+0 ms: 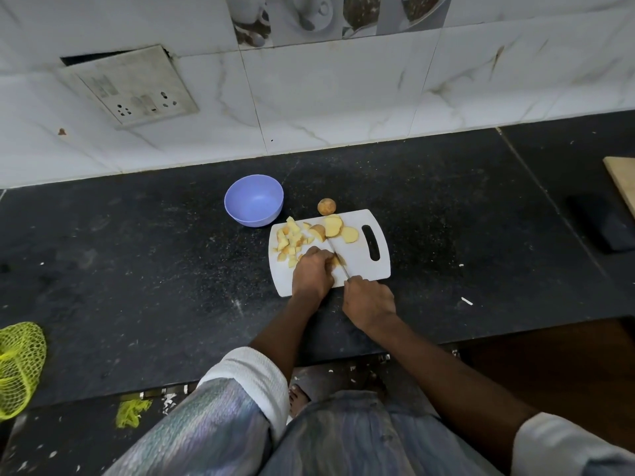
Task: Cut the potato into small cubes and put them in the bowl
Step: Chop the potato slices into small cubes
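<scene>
A white cutting board (360, 266) lies on the black counter. Several potato cubes (290, 240) are piled at its left side, and thicker potato slices (335, 228) lie at its far edge. My left hand (311, 273) curls over a potato piece (334, 261) on the board, mostly hiding it. My right hand (369, 300) grips the handle of a knife (338, 257), whose blade runs across that piece right beside my left fingers. An empty purple bowl (254, 204) stands just beyond the board's left corner. A small whole potato (326, 206) sits behind the board.
The tiled wall with a socket plate (130, 87) rises behind the counter. A yellow mesh bag (19, 365) lies at the left edge. A wooden board (623, 182) and a dark object (604, 225) are at the far right.
</scene>
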